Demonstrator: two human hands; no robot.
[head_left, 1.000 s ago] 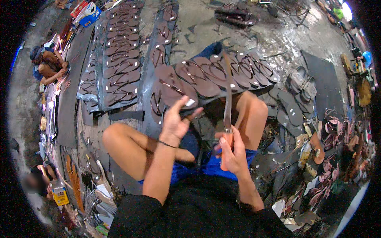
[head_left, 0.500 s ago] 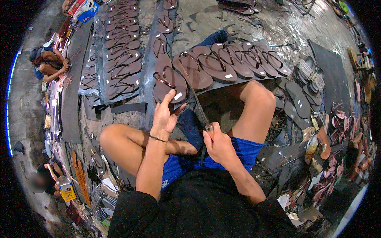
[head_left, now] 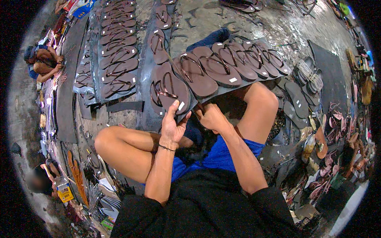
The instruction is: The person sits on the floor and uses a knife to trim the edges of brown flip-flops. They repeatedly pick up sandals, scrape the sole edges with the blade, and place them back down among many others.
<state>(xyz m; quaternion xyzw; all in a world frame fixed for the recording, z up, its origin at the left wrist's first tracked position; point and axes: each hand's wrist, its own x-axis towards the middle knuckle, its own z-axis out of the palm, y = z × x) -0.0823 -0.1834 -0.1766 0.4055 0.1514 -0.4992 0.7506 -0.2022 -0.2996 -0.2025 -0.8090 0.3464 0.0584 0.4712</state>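
Observation:
My left hand [head_left: 174, 126] grips the heel end of a brown flip-flop [head_left: 170, 81] between thumb and fingers. The sandal has a shiny brown strap and a small white label near its heel. Part of another sandal shows at its left edge. Closed, my right hand [head_left: 212, 118] is just right of it, below the sheet's edge. It holds a long, thin-bladed knife [head_left: 191, 92], whose blade runs up along the sandal's right side; the handle is hidden by my fingers. Beside it, a row of flip-flops [head_left: 196, 77] overlaps toward the right.
More flip-flops [head_left: 119, 55] stand in rows on dark sheets at the left. Loose soles [head_left: 297, 99] and a bundle of grey sandals [head_left: 307, 75] sit at the right, with scraps and straps [head_left: 329, 170] beyond. Another person [head_left: 43, 63] crouches at the far left.
My right hand has moved up and forward with the knife, close to the sandal's heel. My left hand has shifted slightly right and down, turning the sandal and exposing another beside it.

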